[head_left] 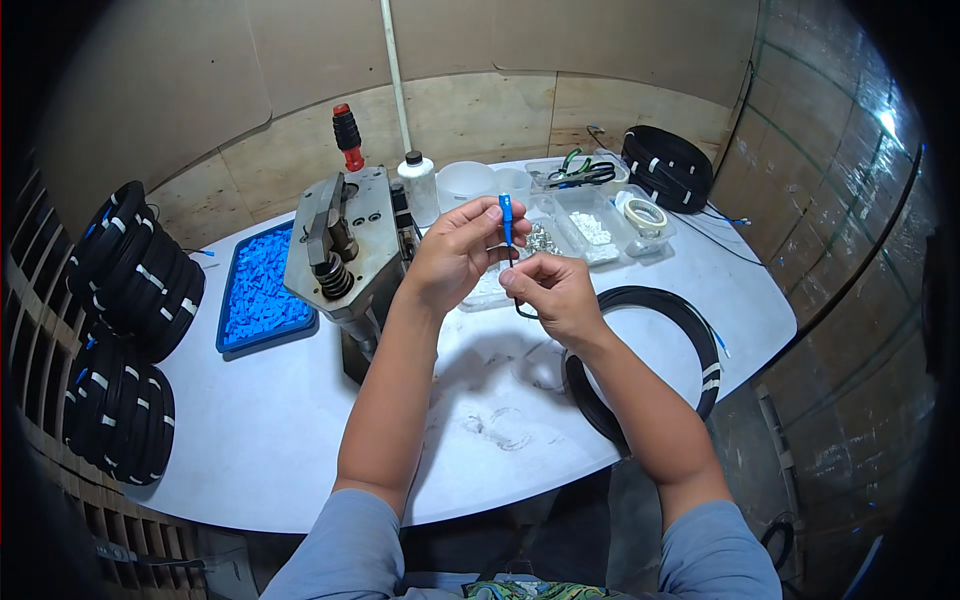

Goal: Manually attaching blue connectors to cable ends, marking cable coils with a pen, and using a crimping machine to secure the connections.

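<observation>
Over the middle of the table, my left hand (462, 252) pinches a blue fiber-optic connector (506, 216), its tip pointing up. A black cable (511, 258) runs down from the connector's lower end. Just below and to the right, my right hand (556, 298) grips that cable between thumb and finger. Beneath my right forearm lies a coil of black cable (712, 350) with white ties and a blue-tipped end at its right side.
A metal hand press (350, 250) stands left of my arms, beside a blue tray (262, 345) of small blue parts. Black cable coils (140, 270) are stacked at far left, another coil (668, 168) at back right. Behind my hands are a white bottle (417, 185), clear bins (600, 252) and tape (644, 212).
</observation>
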`<state>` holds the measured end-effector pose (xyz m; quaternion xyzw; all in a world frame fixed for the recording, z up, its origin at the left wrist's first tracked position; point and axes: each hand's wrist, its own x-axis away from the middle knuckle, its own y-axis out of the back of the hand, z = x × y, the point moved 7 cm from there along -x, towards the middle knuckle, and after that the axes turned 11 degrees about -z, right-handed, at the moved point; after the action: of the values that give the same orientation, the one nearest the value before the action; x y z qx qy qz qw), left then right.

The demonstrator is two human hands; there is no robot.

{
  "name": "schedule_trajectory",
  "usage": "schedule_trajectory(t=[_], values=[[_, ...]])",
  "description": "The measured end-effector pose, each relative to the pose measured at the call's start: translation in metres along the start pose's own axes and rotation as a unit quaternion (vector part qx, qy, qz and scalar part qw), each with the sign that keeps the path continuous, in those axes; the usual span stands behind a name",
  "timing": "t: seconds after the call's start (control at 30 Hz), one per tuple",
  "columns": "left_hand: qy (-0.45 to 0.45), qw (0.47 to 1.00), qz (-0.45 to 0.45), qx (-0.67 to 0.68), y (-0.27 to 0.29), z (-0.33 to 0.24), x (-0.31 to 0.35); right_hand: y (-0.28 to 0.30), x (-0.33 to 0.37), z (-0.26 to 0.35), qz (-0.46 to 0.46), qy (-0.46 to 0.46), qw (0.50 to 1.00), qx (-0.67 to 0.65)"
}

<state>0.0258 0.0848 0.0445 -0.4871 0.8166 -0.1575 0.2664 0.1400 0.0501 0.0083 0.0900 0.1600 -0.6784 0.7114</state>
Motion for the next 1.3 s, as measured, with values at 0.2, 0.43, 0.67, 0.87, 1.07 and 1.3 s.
schedule_trajectory(t=[0.2, 0.43, 0.67, 0.87, 1.07, 1.3], values=[[0.011, 1.0, 0.023, 0.007, -0.005, 0.0018, 0.0008, 0.0026, -0.0007, 0.001, -0.011, -0.004, 1.0, -0.016], [0.01, 0.999, 0.025, 0.018, -0.005, 0.0011, 0.0008, 0.0006, 0.0003, 0.0014, -0.008, 0.018, 1.0, -0.005], [0.017, 0.999, 0.027, 0.014, -0.006, 0.0015, 0.0014, 0.0035, -0.0025, -0.0029, -0.007, 0.023, 1.0, 0.005], [0.017, 0.999, 0.032, 0.027, -0.0058, 0.003, 0.0011, 0.002, -0.0004, 0.0009, -0.003, 0.018, 1.0, 0.0], [0.011, 0.999, 0.043, 0.03, -0.0075, 0.0027, 0.0025, 0.002, -0.0009, 0.002, 0.019, 0.011, 0.999, -0.031], [-0.013, 0.999, 0.028, 0.032, -0.0048, -0.0001, -0.0001, 0.0032, -0.003, 0.0014, 0.018, 0.005, 0.998, -0.066]])
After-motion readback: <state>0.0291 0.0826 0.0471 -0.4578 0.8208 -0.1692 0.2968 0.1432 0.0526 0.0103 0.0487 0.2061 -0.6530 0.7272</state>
